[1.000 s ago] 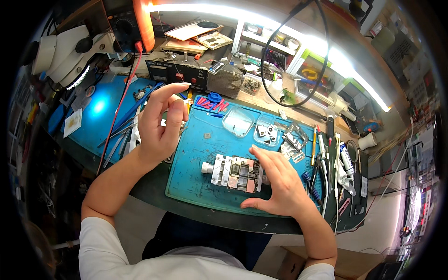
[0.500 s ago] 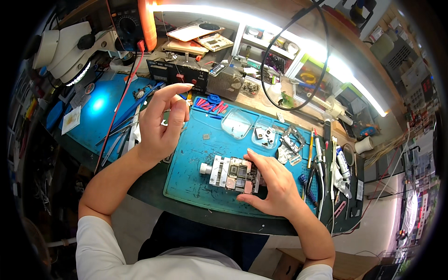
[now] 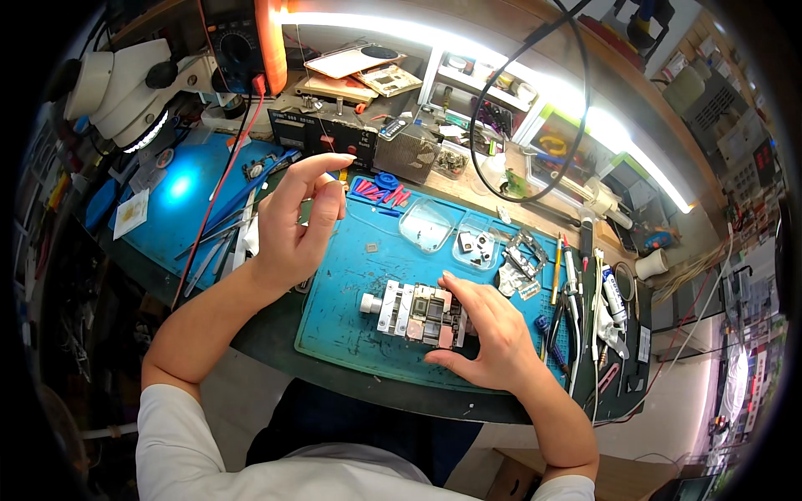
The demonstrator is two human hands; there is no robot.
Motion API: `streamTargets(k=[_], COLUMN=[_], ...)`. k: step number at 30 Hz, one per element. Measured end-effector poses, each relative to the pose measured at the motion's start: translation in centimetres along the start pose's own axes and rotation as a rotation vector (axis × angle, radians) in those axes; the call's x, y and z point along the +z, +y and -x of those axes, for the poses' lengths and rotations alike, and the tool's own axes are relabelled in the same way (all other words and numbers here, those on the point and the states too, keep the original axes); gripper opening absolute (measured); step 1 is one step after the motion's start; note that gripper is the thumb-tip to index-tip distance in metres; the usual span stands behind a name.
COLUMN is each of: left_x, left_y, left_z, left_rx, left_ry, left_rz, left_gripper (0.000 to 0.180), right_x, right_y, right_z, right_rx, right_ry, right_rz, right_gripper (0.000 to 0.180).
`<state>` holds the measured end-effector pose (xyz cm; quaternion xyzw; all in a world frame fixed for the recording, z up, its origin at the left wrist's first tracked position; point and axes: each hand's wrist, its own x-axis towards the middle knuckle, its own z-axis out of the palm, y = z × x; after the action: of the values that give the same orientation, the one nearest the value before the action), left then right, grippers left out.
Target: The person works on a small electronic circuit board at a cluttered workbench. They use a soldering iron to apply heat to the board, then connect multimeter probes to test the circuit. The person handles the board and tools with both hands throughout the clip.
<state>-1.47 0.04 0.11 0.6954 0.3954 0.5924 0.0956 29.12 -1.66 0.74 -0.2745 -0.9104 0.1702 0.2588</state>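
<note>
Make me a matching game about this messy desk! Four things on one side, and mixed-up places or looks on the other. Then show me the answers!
Things:
1. left hand
2. right hand
3. metal clamp
4. microscope

Places and looks:
A. on the blue mat, with a circuit board in it
B. white, at the picture's upper left
C. raised, away from the metal clamp
D. curved around the metal clamp's right end

Right pairs: 1-C, 2-D, 3-A, 4-B

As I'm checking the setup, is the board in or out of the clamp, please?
In: the board sits within the clamp, right of its pale bars; how tightly, I cannot tell.
</note>
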Motion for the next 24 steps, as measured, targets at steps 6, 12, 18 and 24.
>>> streamTargets(k=[6,12,18,24], left_x=[-0.01,0.13,0.31,0.02], left_y=[-0.29,-0.45,-0.55,0.07], left_z=[0.10,-0.10,-0.16,-0.19], left_rx=[-0.006,0.022,0.025,-0.035], left_ry=[-0.012,0.025,0.032,-0.020], left_rz=[-0.015,-0.031,-0.032,-0.036], left_gripper=[0.028,0.028,0.027,0.028], right_x=[0.03,0.11,-0.02,0.16], right_y=[-0.11,-0.11,-0.24,-0.04], right_z=[0.09,0.05,-0.11,0.01], right_rx=[0.006,0.009,0.009,0.001], right_ry=[0.009,0.012,0.024,0.021], right_rz=[0.005,-0.009,-0.004,-0.016], right_gripper=[0.094,0.093,0.091,0.090])
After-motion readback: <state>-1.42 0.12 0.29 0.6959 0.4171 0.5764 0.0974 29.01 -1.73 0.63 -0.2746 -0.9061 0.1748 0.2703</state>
